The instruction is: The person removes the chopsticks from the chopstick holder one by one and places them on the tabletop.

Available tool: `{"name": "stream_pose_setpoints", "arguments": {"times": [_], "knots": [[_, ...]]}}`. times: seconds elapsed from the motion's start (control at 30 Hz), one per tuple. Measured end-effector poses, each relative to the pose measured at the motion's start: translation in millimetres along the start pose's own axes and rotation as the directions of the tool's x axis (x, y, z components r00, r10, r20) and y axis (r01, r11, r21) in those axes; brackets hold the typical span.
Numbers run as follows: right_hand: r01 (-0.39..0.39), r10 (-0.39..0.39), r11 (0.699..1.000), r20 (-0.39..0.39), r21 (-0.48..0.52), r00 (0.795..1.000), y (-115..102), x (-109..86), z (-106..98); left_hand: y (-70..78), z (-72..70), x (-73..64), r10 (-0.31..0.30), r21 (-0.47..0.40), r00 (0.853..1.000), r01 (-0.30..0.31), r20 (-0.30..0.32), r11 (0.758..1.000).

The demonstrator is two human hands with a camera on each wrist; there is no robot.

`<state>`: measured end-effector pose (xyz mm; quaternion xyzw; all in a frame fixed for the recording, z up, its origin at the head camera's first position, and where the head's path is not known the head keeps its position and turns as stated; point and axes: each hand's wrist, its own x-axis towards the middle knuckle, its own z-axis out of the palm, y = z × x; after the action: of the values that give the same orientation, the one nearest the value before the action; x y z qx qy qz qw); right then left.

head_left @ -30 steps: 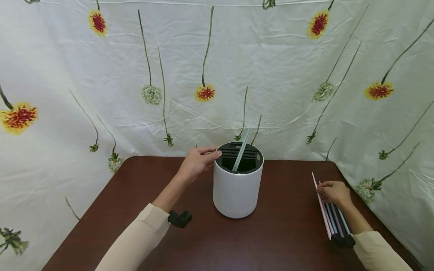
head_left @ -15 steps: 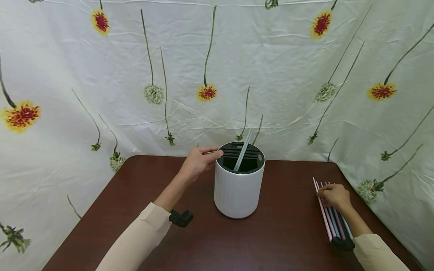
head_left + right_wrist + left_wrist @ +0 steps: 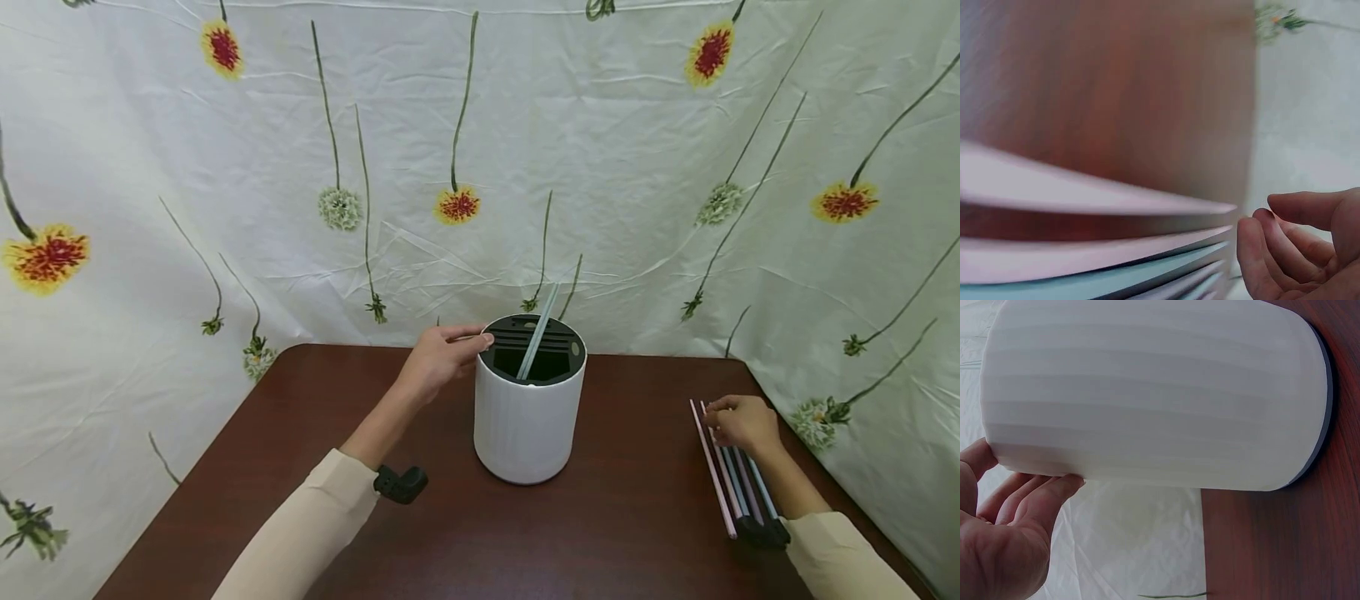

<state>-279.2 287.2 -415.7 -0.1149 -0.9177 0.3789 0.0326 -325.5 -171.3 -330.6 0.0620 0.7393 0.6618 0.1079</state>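
A white ribbed cylindrical utensil holder (image 3: 523, 429) stands upright, with a black slotted top (image 3: 536, 333). Two pale blue chopsticks (image 3: 537, 333) lean in its front opening. At the holder's left rim is my left hand (image 3: 441, 358), the thumb over the edge and the fingers bent against the outer wall. Pink, blue and purple chopsticks lie side by side on the right. My right hand (image 3: 746, 425) hovers at their far ends, fingers loosely bent. In the right wrist view no chopstick shows between them. A pink chopstick (image 3: 712, 468) lies leftmost, slightly apart from the others.
The dark brown table (image 3: 600, 533) extends beneath everything. A white flowered cloth (image 3: 600, 150) hangs along its back and sides. Black wrist cameras sit under both forearms; the right one (image 3: 763, 533) covers the near ends of some chopsticks.
The leftmost pink chopstick's far end has come down, and a gap has opened between it and its neighbours. My right hand has moved off it, slightly right. The left hand stays at the holder.
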Motion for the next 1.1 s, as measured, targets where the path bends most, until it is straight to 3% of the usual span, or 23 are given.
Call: {"name": "stream_pose_setpoints", "arguments": {"times": [0.1, 0.3, 0.43, 0.57, 0.73, 1.1], "knots": [[0.063, -0.063, 0.998, 0.003, 0.028, 0.998, -28, -1.2, -7, -0.5, 0.0, 0.3, -0.003, 0.013, 1.0, 0.003, 0.002, 1.0], [0.198, -0.201, 0.973, 0.018, 0.116, 0.979, -114, -13.8, -16, 0.1, -2.5, -1.3, 0.002, 0.018, 1.0, -0.002, 0.004, 1.0], [0.255, -0.264, 0.95, 0.028, 0.178, 0.964, -167, -28.2, -13, 0.2, -2.7, -1.3, 0.006, 0.01, 1.0, -0.006, 0.003, 1.0], [0.293, -0.324, 0.911, 0.067, 0.29, 0.944, -204, -39.0, 0, -0.1, -1.4, -0.4, 0.003, 0.003, 1.0, -0.003, 0.003, 1.0], [0.31, -0.381, 0.873, 0.129, 0.378, 0.915, -228, -43.3, 25, -1.0, -1.0, 0.1, 0.004, 0.005, 1.0, -0.004, -0.003, 1.0], [0.327, -0.375, 0.9, 0.128, 0.288, 0.918, -240, -41.9, 57, -1.3, 0.0, 0.0, 0.019, -0.009, 1.0, -0.019, -0.007, 1.0]]}}
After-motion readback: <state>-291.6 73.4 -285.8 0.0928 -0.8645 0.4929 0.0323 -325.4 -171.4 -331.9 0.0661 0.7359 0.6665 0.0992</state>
